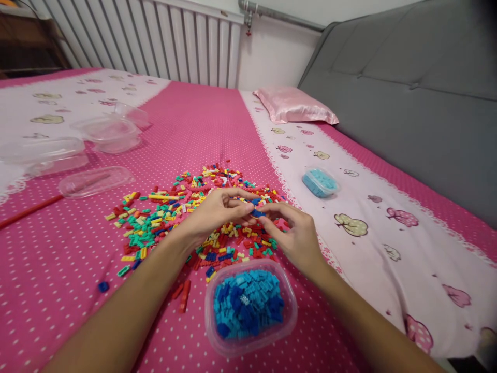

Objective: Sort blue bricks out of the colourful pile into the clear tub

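My left hand (221,210) is closed with its fingertips on dark blue toy bricks (257,208), above a loose pile of small coloured bricks (155,223). From the other side, my right hand (293,230) pinches the same dark blue bricks between thumb and fingers. Whether they are joined to each other I cannot tell. Just below my hands, nearer to me, stands a clear plastic tub (291,331) holding light and dark blue bricks. Red, yellow, green and white pieces lie around and beneath both hands.
Right of the pile sits a small lidded tub (320,182) of blue bricks. Clear containers (108,129) and a lid (97,181) over a red stick (31,212) lie at left. A pink pillow (295,104) rests near the grey headboard (407,103).
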The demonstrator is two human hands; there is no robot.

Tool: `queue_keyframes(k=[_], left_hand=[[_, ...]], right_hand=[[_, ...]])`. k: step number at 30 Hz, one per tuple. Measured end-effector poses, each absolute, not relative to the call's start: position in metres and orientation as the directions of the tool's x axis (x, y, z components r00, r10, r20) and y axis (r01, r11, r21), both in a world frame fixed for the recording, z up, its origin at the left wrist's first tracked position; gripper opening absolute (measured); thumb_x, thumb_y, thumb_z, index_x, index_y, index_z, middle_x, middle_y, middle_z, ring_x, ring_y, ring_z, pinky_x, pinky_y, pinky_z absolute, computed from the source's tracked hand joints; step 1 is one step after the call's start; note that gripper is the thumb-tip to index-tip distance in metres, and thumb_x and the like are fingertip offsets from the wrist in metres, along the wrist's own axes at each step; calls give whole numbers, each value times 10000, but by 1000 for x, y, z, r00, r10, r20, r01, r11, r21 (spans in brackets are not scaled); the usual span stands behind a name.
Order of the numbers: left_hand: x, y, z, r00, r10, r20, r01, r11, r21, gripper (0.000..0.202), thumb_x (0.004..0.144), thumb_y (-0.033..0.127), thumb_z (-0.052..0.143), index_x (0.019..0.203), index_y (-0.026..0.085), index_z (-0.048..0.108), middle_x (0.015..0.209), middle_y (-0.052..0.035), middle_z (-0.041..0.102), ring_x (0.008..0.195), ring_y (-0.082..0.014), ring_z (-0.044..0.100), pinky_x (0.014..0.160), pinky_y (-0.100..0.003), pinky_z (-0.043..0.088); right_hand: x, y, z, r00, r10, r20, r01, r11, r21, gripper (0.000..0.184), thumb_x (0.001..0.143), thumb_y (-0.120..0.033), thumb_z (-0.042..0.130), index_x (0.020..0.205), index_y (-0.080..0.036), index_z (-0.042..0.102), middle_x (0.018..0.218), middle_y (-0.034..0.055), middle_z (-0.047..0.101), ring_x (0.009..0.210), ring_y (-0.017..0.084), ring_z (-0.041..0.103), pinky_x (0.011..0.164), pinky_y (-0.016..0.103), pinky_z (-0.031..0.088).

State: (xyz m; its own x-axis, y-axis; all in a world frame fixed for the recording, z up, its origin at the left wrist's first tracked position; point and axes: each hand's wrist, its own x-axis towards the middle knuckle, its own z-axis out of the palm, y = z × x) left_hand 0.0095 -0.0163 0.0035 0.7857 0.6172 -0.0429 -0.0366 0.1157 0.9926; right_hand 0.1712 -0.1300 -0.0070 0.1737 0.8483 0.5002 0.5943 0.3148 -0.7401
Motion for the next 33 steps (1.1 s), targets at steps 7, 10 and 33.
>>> queue_keyframes(k=[7,10,33], left_hand=[[9,-16,5,758,651,-44,6,60,998,435,721,267,838,1109,131,696,714,-30,750,669,-144,715,681,-260,562],[10,-18,4,748,663,-30,6,38,999,431,736,235,824,1129,129,683,691,-22,744,639,-127,701,637,-230,539],[13,-18,2,676,637,369,258,-674,692,98,818,178,722,907,153,752,865,-51,788,729,-155,716,711,-268,547]], right_hand=[[171,-127,-15,230,877,422,515,259,-817,112,888,-228,653,971,-229,727,933,39,771,829,195,724,787,366,583],[170,-127,-18,240,883,403,481,252,-840,125,876,-216,655,983,-224,719,930,36,767,812,184,719,781,358,586],[171,-121,-20,304,904,300,346,189,-919,112,784,-253,699,866,-205,640,819,21,712,728,170,704,732,346,586]])
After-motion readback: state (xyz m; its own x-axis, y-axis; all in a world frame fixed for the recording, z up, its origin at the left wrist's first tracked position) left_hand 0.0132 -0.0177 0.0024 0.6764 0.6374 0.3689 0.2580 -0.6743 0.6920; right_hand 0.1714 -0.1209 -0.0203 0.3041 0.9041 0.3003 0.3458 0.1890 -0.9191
